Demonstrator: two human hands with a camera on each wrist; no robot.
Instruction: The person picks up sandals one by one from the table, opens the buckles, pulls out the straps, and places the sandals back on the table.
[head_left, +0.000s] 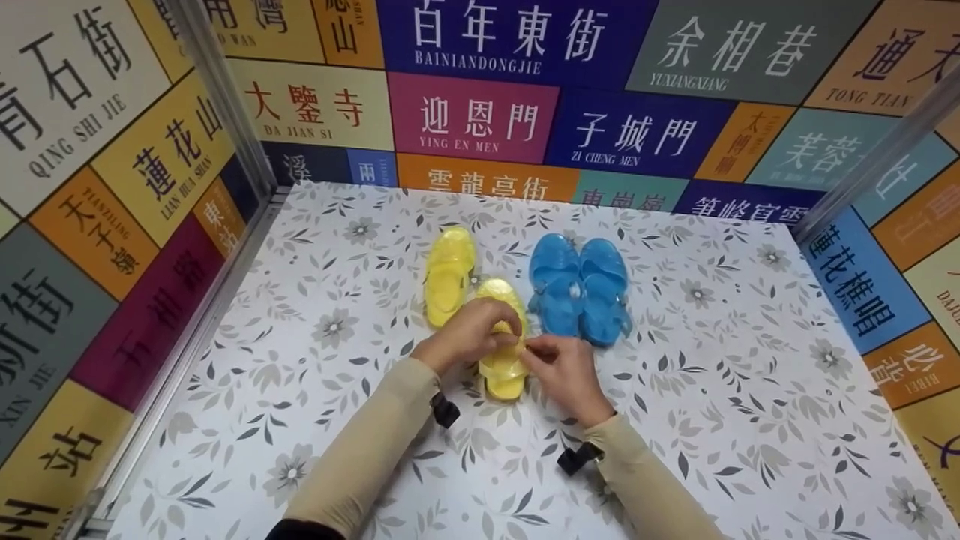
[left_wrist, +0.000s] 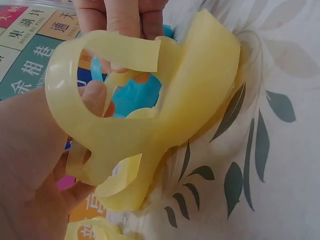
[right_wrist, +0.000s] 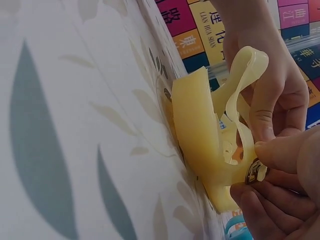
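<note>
A yellow jelly sandal point(head_left: 502, 384) stands on the table between both hands, its heel end towards me. My left hand point(head_left: 471, 331) reaches over it from the left, fingers curled at the strap; part of its grip is hidden behind the sandal in the left wrist view. From the right, my right hand point(head_left: 568, 373) pinches the side of the strap at a small metallic buckle point(right_wrist: 254, 171). The heel band point(right_wrist: 248, 65) rises in a loop above the sole. Up and to the left lies a second yellow sandal point(head_left: 448, 291), with neither hand on it.
A pair of blue sandals point(head_left: 556, 259) lies side by side to the right of the yellow ones. The table point(head_left: 697, 360) has a white leaf-and-flower covering. Panels with coloured lettering point(head_left: 472, 116) and metal frame posts point(head_left: 232, 97) border it at the back and sides.
</note>
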